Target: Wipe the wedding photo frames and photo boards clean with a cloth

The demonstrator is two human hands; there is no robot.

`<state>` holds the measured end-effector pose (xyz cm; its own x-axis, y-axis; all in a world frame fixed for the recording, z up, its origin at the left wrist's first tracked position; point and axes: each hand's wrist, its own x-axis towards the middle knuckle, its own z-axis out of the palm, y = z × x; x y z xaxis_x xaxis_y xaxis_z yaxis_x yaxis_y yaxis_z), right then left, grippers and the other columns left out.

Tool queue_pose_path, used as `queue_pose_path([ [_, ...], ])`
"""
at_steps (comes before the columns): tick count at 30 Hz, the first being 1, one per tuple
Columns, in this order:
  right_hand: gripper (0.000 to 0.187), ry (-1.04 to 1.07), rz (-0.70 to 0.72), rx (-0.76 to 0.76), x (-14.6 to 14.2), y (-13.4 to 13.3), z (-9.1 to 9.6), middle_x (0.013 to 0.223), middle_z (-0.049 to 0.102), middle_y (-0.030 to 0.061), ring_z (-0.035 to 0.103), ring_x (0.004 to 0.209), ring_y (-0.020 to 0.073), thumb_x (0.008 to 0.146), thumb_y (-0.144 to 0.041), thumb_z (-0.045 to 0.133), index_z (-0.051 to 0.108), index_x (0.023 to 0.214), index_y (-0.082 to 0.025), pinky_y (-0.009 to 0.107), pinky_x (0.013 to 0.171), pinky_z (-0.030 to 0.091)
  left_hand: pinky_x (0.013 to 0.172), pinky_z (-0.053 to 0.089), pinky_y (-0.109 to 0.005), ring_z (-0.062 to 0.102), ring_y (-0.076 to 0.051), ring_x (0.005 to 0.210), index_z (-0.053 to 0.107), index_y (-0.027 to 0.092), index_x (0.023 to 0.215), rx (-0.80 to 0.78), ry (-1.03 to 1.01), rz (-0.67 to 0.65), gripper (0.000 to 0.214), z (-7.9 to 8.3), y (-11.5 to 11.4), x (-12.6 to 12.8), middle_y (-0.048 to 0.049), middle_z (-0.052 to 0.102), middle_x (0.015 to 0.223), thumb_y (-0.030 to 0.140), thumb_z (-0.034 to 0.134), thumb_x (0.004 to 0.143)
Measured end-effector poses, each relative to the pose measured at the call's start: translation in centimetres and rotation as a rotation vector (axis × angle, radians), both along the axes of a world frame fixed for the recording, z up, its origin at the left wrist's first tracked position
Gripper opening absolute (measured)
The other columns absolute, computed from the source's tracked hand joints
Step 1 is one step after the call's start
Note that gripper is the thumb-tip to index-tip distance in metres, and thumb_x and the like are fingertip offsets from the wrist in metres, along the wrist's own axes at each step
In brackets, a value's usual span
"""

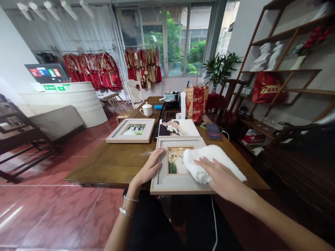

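A pale framed photo (167, 181) lies flat at the near edge of the wooden table (117, 164). My left hand (150, 167) rests on the frame's left edge, fingers stretched flat, holding nothing. My right hand (218, 174) lies palm down on a folded white cloth (209, 157) that covers the right part of the frame's glass; its fingers are spread over the cloth.
A second framed photo (131, 130) and an unframed print (179, 128) lie further back. Behind them stand a white teapot (147, 109), a tea tray, a red patterned bag (196, 101) and a phone (214, 131). Wooden shelves fill the right; a white counter stands left.
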<state>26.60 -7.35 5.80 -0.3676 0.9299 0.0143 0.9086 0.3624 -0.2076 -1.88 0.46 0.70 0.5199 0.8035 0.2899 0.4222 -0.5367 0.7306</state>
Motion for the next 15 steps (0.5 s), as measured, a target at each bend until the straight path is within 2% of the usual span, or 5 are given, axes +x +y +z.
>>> queue_pose_path([
  [5, 0.074, -0.010, -0.100, 0.150, -0.1, 7.7, -0.6, 0.146, 0.038, 0.0149, 0.026, 0.138, 0.0282, 0.068, 0.001, 0.041, 0.037, 0.141, -0.012, 0.047, 0.111, 0.024, 0.119, 0.011, -0.042, 0.015, -0.022, 0.143, 0.034, 0.023, 0.142, -0.001, -0.005, 0.001, 0.051, 0.2, -0.1, 0.0, -0.0050, 0.027, 0.152, 0.020, 0.039, 0.091],
  [8, 0.073, 0.000, -0.107, 0.158, -0.9, 10.6, -0.2, 0.149, 0.032, 0.0170, 0.020, 0.139, 0.0315, 0.070, 0.002, 0.040, 0.035, 0.142, -0.010, 0.050, 0.110, 0.021, 0.119, 0.011, -0.042, 0.015, -0.023, 0.143, 0.034, 0.023, 0.142, 0.002, 0.004, 0.002, 0.051, 0.3, -0.1, 0.0, -0.0050, 0.026, 0.152, 0.020, 0.039, 0.091],
  [11, 0.076, -0.005, -0.037, 0.134, -2.0, 11.1, -0.3, 0.150, 0.029, 0.0137, 0.013, 0.141, 0.0319, 0.067, 0.002, 0.041, 0.036, 0.142, -0.013, 0.054, 0.111, 0.015, 0.119, 0.011, -0.042, 0.015, -0.023, 0.143, 0.034, 0.023, 0.142, -0.002, 0.010, 0.004, 0.051, 0.2, -0.1, 0.0, -0.0055, 0.026, 0.152, 0.020, 0.039, 0.091],
  [13, 0.081, -0.006, 0.059, 0.086, -2.6, 10.0, -0.5, 0.150, 0.031, 0.0093, 0.012, 0.141, 0.0281, 0.063, 0.003, 0.041, 0.038, 0.141, -0.017, 0.053, 0.112, 0.013, 0.119, 0.010, -0.041, 0.014, -0.023, 0.143, 0.034, 0.021, 0.142, -0.009, 0.009, 0.008, 0.050, 0.1, 0.0, 0.0, -0.0063, 0.026, 0.152, 0.021, 0.038, 0.092],
  [15, 0.085, 0.020, 0.181, 0.009, -2.8, 7.6, -0.5, 0.150, 0.032, 0.0060, 0.013, 0.141, 0.0241, 0.059, 0.003, 0.040, 0.039, 0.141, -0.019, 0.050, 0.114, 0.013, 0.119, 0.010, -0.041, 0.015, -0.023, 0.143, 0.034, 0.020, 0.142, -0.010, 0.008, 0.011, 0.050, 0.0, 0.1, 0.0, -0.0074, 0.026, 0.152, 0.022, 0.038, 0.092],
])
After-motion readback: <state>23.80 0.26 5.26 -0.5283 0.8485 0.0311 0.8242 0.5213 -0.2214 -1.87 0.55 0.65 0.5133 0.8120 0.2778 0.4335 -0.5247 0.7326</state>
